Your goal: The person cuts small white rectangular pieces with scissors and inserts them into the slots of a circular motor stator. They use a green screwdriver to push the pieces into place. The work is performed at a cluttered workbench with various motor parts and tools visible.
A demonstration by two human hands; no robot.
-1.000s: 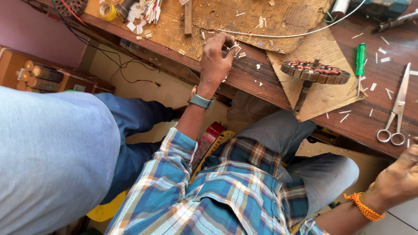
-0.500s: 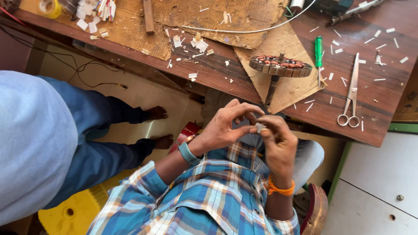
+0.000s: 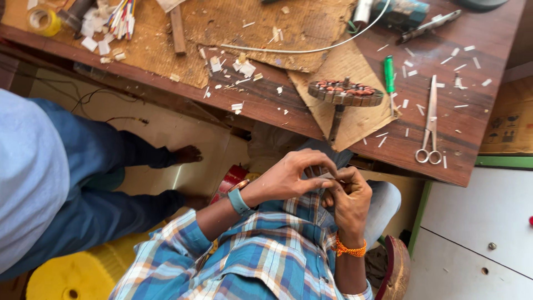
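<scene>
Both my hands meet over my lap, just below the edge of the wooden table (image 3: 388, 145). My left hand (image 3: 291, 176), with a teal watch on its wrist, pinches a small white paper strip (image 3: 326, 176) with its fingertips. My right hand (image 3: 348, 199), with an orange band on its wrist, holds the same strip from the other side. Above them, a round wound motor core (image 3: 345, 93) on a shaft lies on a piece of cardboard (image 3: 355, 125).
Scissors (image 3: 430, 125) and a green screwdriver (image 3: 389, 74) lie on the table at the right among paper scraps. A yellow tape roll (image 3: 42, 19) sits far left. Another person's blue-trousered legs (image 3: 105, 183) stand at the left beside a yellow stool (image 3: 72, 273). A white cabinet (image 3: 483, 239) is at the right.
My left hand came back from the tabletop to my lap and my right hand rose to join it. Both now hold the small paper strip.
</scene>
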